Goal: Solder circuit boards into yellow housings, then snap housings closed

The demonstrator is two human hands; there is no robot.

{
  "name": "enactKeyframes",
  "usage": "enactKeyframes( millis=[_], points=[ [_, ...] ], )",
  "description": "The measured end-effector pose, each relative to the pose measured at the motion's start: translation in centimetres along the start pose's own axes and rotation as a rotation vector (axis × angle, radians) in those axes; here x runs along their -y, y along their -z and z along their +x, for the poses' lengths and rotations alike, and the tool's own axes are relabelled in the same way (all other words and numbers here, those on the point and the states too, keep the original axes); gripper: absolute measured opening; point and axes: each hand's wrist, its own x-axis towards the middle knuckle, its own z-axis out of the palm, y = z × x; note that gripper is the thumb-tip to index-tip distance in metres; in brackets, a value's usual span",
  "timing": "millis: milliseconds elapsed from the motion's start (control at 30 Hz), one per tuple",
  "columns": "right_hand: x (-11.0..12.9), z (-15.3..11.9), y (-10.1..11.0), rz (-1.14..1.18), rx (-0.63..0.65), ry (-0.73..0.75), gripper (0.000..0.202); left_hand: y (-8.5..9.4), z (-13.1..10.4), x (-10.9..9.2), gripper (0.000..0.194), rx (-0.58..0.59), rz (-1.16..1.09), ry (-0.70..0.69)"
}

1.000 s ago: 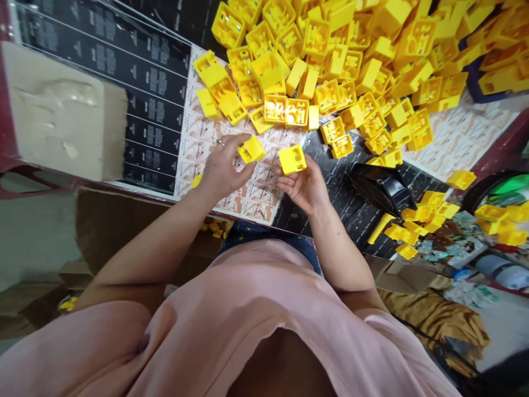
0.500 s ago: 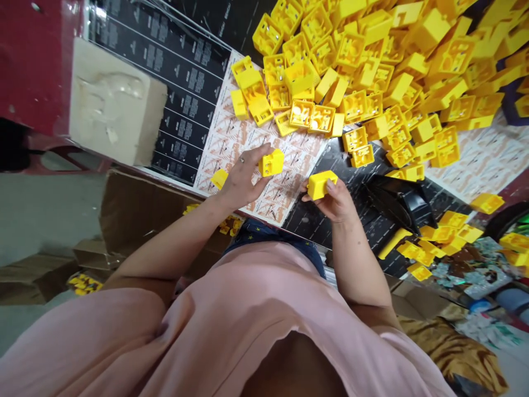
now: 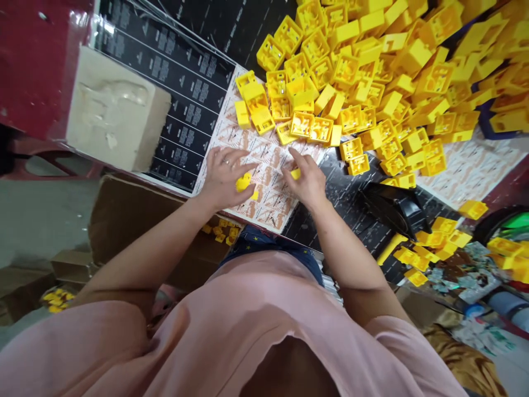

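My left hand (image 3: pixel 225 179) is over the patterned sheet at the table's near edge, fingers spread. Just beneath its thumb and fingers lies a small yellow plastic piece (image 3: pixel 244 183), partly covered by the hand. To the right, my right hand (image 3: pixel 309 181) has its fingers bent around another yellow plastic piece (image 3: pixel 295 173); only a little of it shows between the thumb and forefinger. Beyond both hands, a big heap of yellow plastic boxes (image 3: pixel 301 94) spreads over the table, many with hollow, divided insides facing up.
A cream-coloured block (image 3: pixel 111 110) with a hollowed top stands at the left. A black plastic holder (image 3: pixel 392 209) sits right of my right arm, near a smaller group of yellow pieces (image 3: pixel 442 240). Below the table edge is an open cardboard box (image 3: pixel 124 220) with yellow parts.
Both hands held yellow boxes apart before. My left hand has moved left and spread its fingers, with a yellow piece beneath it. My right hand has shifted left and turned palm down.
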Motion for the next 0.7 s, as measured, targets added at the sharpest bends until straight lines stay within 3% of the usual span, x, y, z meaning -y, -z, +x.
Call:
enactKeyframes(
  millis=[100,200,300,433,567,700],
  points=[
    [1.5,3.2,-1.3,-0.274,0.045,0.070,0.061,-1.8,5.4,1.0,0.053,0.053,-0.013,0.103],
    [1.4,3.8,-0.9,-0.377,0.097,0.097,0.059,-3.5,8.9,1.6,0.066,0.079,-0.050,0.162],
    [-0.3,1.1,0.8,-0.490,0.134,0.137,0.053,-3.6,8.0,1.5,0.064,0.120,-0.114,0.040],
    [-2.5,-2.3,2.2,-0.462,0.003,0.054,0.070,-2.9,4.6,0.2,0.063,0.199,-0.105,-0.021],
    [-2.8,-2.1,1.0,-0.443,-0.044,0.004,0.081,-3.3,3.7,-0.9,0.070,0.205,-0.154,0.026],
    [-2.3,-1.2,0.3,-0.489,-0.031,0.044,0.058,-4.2,3.9,-1.0,0.075,0.172,-0.192,0.070]
  ],
)
